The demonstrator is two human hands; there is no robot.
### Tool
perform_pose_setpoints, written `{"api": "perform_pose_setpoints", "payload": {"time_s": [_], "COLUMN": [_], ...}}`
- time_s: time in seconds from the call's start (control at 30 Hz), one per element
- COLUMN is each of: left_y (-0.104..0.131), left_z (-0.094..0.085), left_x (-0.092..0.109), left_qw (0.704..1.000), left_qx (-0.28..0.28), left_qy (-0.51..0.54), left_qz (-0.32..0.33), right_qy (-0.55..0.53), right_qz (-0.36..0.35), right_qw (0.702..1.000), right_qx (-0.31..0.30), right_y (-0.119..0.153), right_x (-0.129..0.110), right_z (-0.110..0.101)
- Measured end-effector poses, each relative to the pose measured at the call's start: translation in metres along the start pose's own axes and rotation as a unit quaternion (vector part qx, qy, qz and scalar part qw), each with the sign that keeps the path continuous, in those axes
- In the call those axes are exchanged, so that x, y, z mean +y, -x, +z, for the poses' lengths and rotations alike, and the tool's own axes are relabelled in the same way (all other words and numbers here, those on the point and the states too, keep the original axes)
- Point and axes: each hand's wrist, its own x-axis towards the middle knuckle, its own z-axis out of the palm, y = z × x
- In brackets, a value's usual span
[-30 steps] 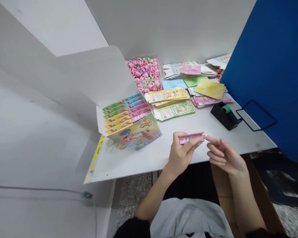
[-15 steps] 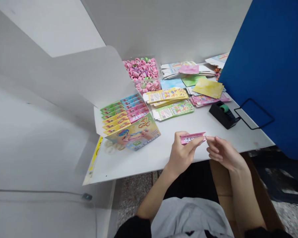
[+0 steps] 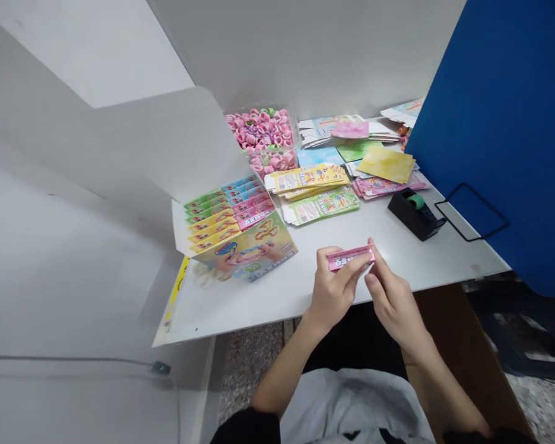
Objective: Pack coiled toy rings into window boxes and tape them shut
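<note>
A small pink printed box (image 3: 349, 257) is held above the front edge of the white table (image 3: 398, 246). My left hand (image 3: 333, 293) grips its left part from below with thumb and fingers. My right hand (image 3: 391, 299) pinches the box's right end with its fingertips. To the left, an open display carton (image 3: 243, 237) holds rows of green, yellow, pink and blue small boxes.
A clear tub of pink rings (image 3: 263, 132) stands at the back. Stacks of flat yellow (image 3: 308, 179), green (image 3: 324, 205) and pink (image 3: 383, 185) box blanks lie mid-table. A black tape dispenser (image 3: 414, 213) sits at the right, beside a blue partition (image 3: 504, 123).
My right hand has moved left and closed onto the right end of the pink box; before, only its fingertips hovered by it. The left hand stayed in place.
</note>
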Motion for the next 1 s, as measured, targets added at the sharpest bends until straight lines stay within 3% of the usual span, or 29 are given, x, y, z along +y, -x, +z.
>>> {"api": "perform_pose_setpoints", "payload": {"time_s": [0.17,0.27,0.43,0.53,0.63,0.73,0.8,0.87,0.93,1.0], "left_y": [0.004,0.008,0.012,0.011,0.010,0.011,0.015,0.020,0.025,0.028], "left_z": [0.001,-0.002,-0.011,-0.009,-0.003,0.002,0.005,0.008,0.012,0.016], "left_x": [0.002,0.004,0.001,-0.001,0.000,0.002,0.002,0.003,0.004,0.004], "left_qw": [1.000,0.991,0.935,0.919,0.941,0.959,0.964,0.968,0.971,0.972], "left_qx": [0.006,-0.004,-0.128,-0.173,-0.147,-0.106,-0.077,-0.050,-0.025,0.003], "left_qy": [0.026,0.130,0.309,0.315,0.249,0.205,0.197,0.192,0.182,0.168], "left_qz": [0.006,-0.010,-0.120,-0.162,-0.177,-0.165,-0.160,-0.157,-0.157,-0.165], "right_qy": [-0.005,-0.035,-0.074,-0.101,-0.121,-0.075,-0.006,0.084,0.150,0.173], "right_qz": [0.037,0.046,0.030,0.012,0.030,0.071,0.083,0.119,0.157,0.182], "right_qw": [0.999,0.998,0.997,0.994,0.992,0.992,0.977,0.950,0.929,0.929], "right_qx": [-0.014,-0.011,-0.016,-0.036,-0.035,0.076,0.195,0.275,0.300,0.270], "right_y": [0.002,0.000,-0.018,-0.025,-0.030,-0.041,-0.054,-0.070,-0.088,-0.105], "right_x": [0.013,0.020,0.024,0.024,0.028,0.045,0.062,0.081,0.096,0.107], "right_z": [0.009,0.008,0.000,-0.001,-0.005,-0.029,-0.058,-0.093,-0.125,-0.149]}}
